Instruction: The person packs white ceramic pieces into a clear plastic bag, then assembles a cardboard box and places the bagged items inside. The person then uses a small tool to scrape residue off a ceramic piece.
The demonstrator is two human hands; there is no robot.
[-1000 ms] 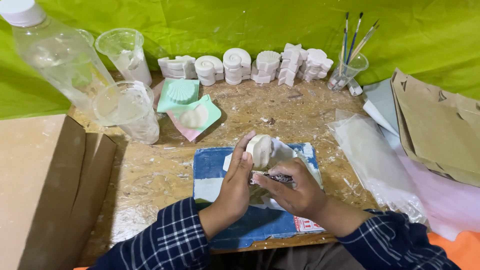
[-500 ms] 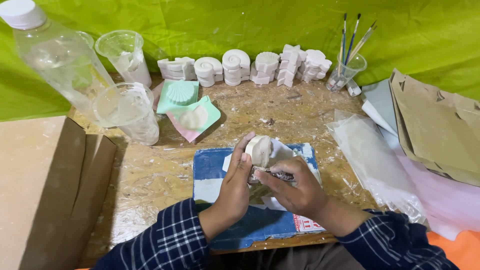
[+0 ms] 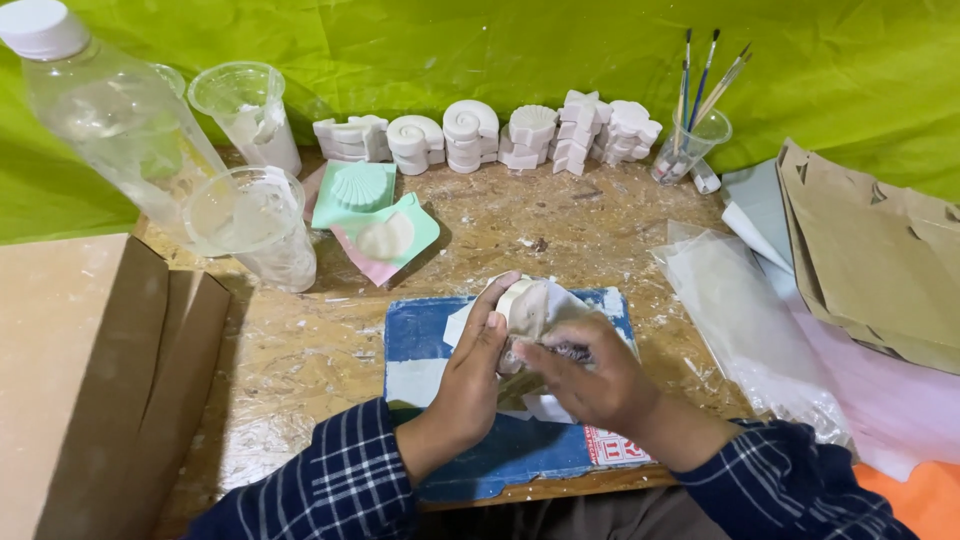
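— Anything moved since a second ago?
— Hardly; both hands have stayed together over the blue mat point(image 3: 440, 372), and the cast point(image 3: 527, 305) sits as before.
— Where is the cast?
— Between them, above the mat. The left hand point(image 3: 470, 365) clasps its left side, fingers upright against it.
— And the right hand point(image 3: 585, 372)?
— Closed on a small tool point(image 3: 568, 352) pressed to the cast's lower edge. More casts point(image 3: 470, 135) line the table's point(image 3: 320, 350) far edge.
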